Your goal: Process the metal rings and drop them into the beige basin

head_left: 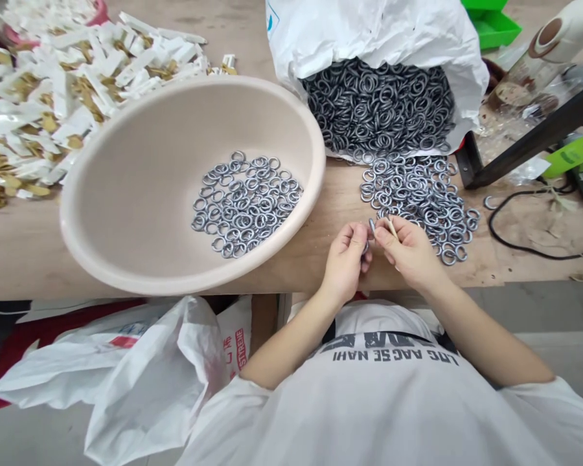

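A: Which step is shown?
B: Apparently, close handwork on a ring (372, 226), near the loose pile (418, 191). The left hand (346, 252) grips it; the right hand (412, 251) pinches a pale stick (391, 228), its tip unclear.
A: The next move?
B: Likely calls for steady fingertips.
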Tool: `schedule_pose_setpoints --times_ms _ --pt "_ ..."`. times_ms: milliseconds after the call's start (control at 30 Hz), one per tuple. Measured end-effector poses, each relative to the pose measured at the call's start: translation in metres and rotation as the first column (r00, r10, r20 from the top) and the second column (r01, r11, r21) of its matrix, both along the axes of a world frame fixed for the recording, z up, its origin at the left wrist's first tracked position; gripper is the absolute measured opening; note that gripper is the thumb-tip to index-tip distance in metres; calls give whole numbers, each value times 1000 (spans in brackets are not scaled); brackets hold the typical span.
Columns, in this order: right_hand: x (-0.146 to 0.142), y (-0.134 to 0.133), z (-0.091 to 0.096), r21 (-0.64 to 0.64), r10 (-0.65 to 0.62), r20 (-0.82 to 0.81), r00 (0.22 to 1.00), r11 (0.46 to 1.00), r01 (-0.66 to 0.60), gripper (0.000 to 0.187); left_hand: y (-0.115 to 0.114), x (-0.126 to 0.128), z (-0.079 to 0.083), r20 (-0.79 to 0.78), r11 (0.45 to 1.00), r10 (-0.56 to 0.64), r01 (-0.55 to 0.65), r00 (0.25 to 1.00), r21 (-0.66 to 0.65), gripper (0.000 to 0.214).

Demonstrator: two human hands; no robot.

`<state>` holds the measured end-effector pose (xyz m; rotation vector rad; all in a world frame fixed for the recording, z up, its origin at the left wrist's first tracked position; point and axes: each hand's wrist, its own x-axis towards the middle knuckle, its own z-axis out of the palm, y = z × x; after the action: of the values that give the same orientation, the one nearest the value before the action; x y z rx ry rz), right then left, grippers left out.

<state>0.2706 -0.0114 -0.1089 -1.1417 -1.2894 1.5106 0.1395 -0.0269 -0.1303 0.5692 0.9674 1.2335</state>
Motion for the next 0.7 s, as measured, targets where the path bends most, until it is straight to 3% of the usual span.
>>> schedule_pose_setpoints --times_ms 333,467,567,700 --pt "1 -10 -12 157 -129 11 992 979 126 25 0 5 -1 -20 994 -70 71 997 86 43" --pt "7 -4 -17 227 -48 39 998 973 38 31 -1 1 2 38 986 -156 153 987 66 45" --pt "7 -3 -18 254 -36 76 996 967 16 23 -2 -1 5 101 977 -213 213 972 18 50" --pt "2 -2 -12 239 -51 59 997 970 35 28 -3 -1 4 100 981 -195 194 976 21 52"
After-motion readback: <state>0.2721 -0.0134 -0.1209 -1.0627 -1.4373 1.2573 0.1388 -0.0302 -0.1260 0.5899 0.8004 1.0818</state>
